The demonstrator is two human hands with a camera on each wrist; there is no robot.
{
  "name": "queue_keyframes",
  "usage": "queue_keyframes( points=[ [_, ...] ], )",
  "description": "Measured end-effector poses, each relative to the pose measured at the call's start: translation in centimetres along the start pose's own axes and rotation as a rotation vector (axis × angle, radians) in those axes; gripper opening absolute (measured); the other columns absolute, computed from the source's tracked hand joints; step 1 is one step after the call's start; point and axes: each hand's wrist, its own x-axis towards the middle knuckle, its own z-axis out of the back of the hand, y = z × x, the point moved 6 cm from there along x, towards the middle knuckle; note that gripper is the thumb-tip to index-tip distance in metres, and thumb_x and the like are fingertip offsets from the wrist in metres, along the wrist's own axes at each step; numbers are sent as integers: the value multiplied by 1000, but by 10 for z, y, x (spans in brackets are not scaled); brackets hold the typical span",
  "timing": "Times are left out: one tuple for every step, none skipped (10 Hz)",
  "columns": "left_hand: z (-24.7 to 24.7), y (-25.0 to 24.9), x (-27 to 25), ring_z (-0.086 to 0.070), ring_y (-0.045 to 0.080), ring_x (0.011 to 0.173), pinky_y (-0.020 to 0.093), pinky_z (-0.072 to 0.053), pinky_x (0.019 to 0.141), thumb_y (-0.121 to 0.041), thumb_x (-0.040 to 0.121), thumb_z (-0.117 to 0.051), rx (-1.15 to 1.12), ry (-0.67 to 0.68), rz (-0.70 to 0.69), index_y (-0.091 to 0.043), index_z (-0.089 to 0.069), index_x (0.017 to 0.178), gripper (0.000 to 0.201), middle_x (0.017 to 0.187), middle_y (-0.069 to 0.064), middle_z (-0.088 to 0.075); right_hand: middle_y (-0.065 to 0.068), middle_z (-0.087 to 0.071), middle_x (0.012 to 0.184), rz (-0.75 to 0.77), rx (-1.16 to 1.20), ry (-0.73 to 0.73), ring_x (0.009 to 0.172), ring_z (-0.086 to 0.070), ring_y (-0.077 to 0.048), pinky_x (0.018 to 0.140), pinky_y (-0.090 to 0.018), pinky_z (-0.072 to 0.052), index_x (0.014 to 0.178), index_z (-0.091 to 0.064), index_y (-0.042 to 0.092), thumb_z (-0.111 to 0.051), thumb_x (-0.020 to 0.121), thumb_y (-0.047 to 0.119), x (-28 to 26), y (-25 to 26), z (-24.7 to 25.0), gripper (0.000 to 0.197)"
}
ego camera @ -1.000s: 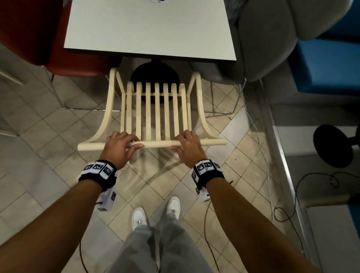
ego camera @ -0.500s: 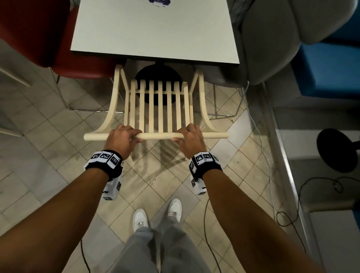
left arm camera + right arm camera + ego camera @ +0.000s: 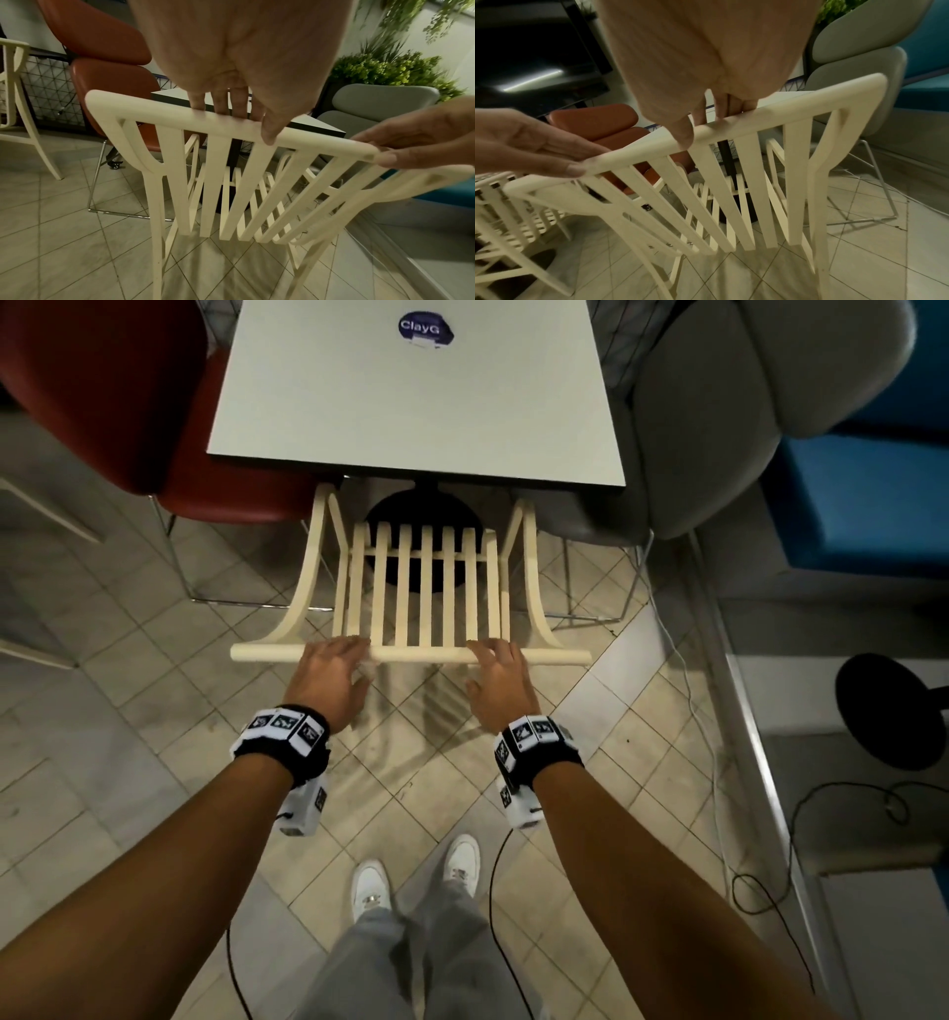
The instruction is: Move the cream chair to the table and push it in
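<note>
The cream slatted chair (image 3: 421, 654) stands facing the grey table (image 3: 411, 403), with the front of its seat under the table's near edge. My left hand (image 3: 334, 670) lies on the top rail left of centre, fingers straight across it. My right hand (image 3: 495, 670) lies the same way right of centre. The left wrist view has my left hand's fingers (image 3: 231, 105) reaching over the rail (image 3: 154, 113), thumb on the near side, loosely. The right wrist view shows my right hand's fingers (image 3: 706, 115) draped over the rail (image 3: 795, 109), not clenched.
A red chair (image 3: 102, 403) is tucked in at the table's left, a grey padded chair (image 3: 719, 428) at its right. The table's black round base (image 3: 426, 521) sits beneath the cream seat. Cables (image 3: 770, 891) trail over the tiled floor at right, near another black base (image 3: 893, 711).
The chair has slid forward, so its seat front now sits under the table edge. Both hands have loosened from a curled grip on the rail to straight fingers lying on it.
</note>
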Motion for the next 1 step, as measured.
queue_keyframes(
  points=[
    [-5, 3, -34, -27, 23, 152, 41, -23, 123, -27, 91, -55, -93, 6, 22, -23, -43, 146, 56, 162, 2, -33, -7, -38, 153, -20, 63, -44, 145, -29, -25, 120, -48, -25, 142, -45, 20, -60, 88, 10, -37, -2, 7, 57]
  ],
)
